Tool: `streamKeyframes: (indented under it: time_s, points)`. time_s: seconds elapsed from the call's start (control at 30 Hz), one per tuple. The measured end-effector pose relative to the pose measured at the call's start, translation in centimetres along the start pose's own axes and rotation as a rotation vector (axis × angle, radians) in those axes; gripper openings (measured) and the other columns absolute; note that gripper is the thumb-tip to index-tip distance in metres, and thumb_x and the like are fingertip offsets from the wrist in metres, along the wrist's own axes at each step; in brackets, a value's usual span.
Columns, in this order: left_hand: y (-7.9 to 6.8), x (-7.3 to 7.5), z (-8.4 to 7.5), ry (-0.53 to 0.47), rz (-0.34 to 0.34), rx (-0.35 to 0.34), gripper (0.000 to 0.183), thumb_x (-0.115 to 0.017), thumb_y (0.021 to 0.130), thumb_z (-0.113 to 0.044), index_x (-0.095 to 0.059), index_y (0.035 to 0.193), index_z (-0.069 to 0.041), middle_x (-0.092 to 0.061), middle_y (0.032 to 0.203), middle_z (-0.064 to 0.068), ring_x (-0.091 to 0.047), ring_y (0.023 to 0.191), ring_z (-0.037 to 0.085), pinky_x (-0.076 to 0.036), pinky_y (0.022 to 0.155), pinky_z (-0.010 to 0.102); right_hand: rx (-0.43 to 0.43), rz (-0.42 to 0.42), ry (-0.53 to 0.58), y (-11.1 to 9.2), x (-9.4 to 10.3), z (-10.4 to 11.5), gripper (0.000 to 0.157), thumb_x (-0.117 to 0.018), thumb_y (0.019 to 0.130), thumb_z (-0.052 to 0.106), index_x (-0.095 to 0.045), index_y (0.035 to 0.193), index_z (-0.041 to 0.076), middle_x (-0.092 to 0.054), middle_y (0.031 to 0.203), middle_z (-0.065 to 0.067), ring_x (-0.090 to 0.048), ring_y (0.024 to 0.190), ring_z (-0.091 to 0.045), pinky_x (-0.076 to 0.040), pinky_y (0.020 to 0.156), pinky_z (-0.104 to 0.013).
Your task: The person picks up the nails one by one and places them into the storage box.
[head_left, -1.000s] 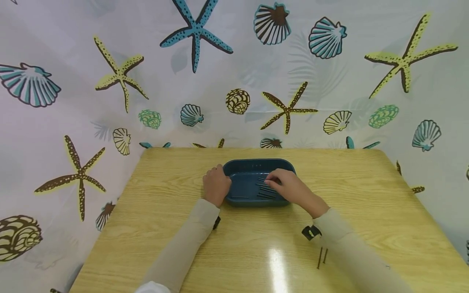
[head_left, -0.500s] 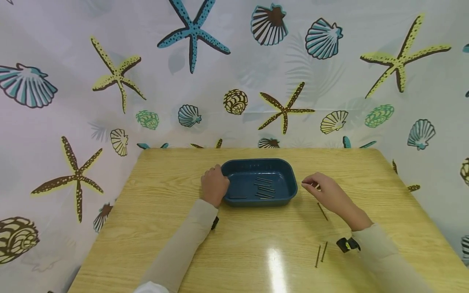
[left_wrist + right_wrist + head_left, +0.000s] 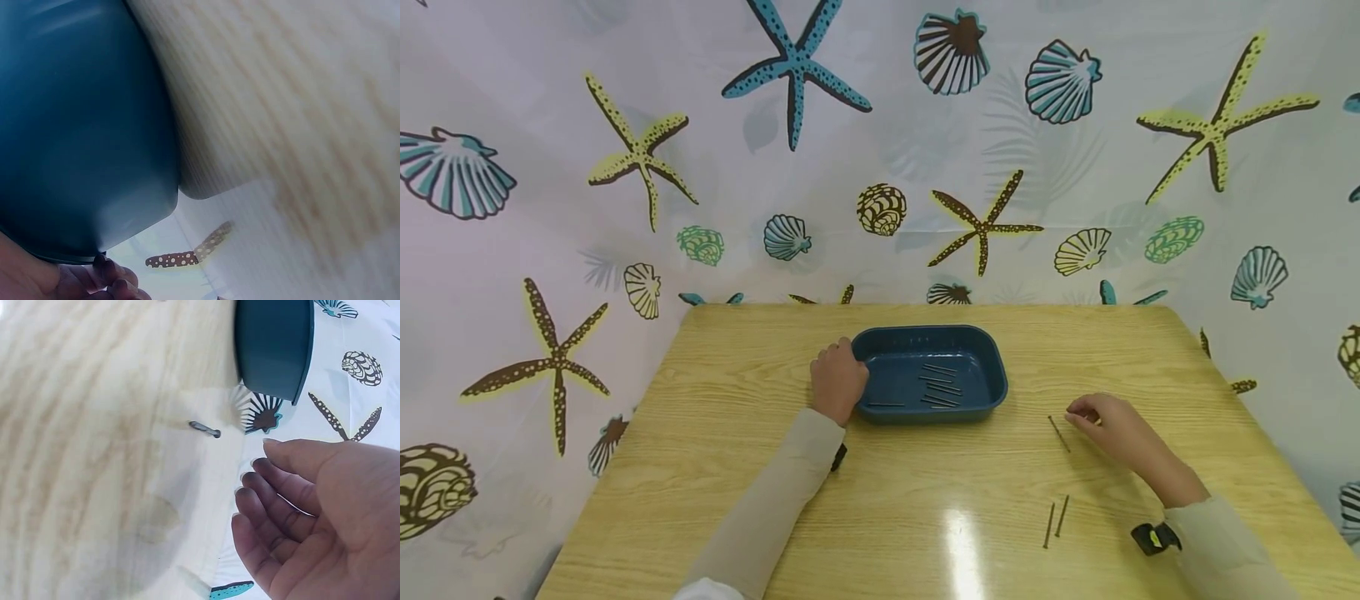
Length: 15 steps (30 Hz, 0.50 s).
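A deep blue rectangular tray (image 3: 936,415) with rounded corners stands on the table. My left hand (image 3: 837,382) grips its left rim, and the left wrist view shows the fingers (image 3: 109,272) bent round the edge. Several thin dark screws or nails (image 3: 942,387) lie inside, mostly right of the middle. Right of the tray, my right hand (image 3: 1108,427) hovers with nothing in it, fingers loosely bent and thumb apart from them. Just left of its fingertips lies a single screw or nail (image 3: 1059,434), its head visible in the right wrist view.
Two more screws or nails (image 3: 1054,522) lie nearer the front of the wooden table (image 3: 760,350). A white cloth (image 3: 835,250) printed with starfish and shells hangs behind the table and at both sides.
My right hand has left the inside of the tray and moved right and toward me, beside the single screw or nail. My left hand has stayed on the rim.
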<state>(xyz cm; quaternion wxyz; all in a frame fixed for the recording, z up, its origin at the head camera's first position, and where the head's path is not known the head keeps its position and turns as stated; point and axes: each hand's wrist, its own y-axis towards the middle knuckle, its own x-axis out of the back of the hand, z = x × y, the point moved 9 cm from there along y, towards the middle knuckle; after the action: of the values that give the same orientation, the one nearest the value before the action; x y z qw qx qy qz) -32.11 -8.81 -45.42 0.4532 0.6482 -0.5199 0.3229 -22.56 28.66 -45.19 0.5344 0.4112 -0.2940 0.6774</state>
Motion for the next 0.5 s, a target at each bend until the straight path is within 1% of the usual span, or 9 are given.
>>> streamKeyframes:
  time_s: [0.2, 0.33, 0.5]
  points:
    - [0.0, 0.2, 0.0, -0.006, -0.014, -0.004, 0.018, -0.05, 0.085, -0.01, -0.06, 0.097, -0.001, -0.058, 0.081, 0.014, -0.057, 0.074, 0.032, -0.045, 0.071, 0.048, -0.047, 0.05, 0.008, -0.5, -1.6, -1.3, 0.024, -0.058, 0.092, 0.019, -0.064, 0.102, -0.002, -0.064, 0.088, -0.003, -0.061, 0.08, -0.019, -0.049, 0.07, -0.039]
    - [-0.1, 0.3, -0.1, -0.007, -0.022, -0.007, 0.018, -0.05, 0.085, -0.009, -0.061, 0.097, -0.001, -0.058, 0.08, 0.013, -0.056, 0.073, 0.032, -0.046, 0.071, 0.048, -0.056, 0.071, 0.032, -0.5, -2.4, -1.3, 0.023, -0.059, 0.091, 0.017, -0.063, 0.101, -0.003, -0.063, 0.087, -0.003, -0.06, 0.078, -0.018, -0.049, 0.069, -0.038]
    - [-0.1, 0.3, -0.1, -0.007, -0.021, -0.008, 0.017, -0.05, 0.085, -0.009, -0.06, 0.095, -0.002, -0.057, 0.078, 0.013, -0.056, 0.071, 0.032, -0.046, 0.07, 0.048, -0.069, 0.066, 0.027, -0.3, -2.8, -1.0, 0.018, -0.061, 0.089, 0.013, -0.063, 0.096, -0.004, -0.063, 0.083, -0.003, -0.06, 0.076, -0.017, -0.049, 0.067, -0.037]
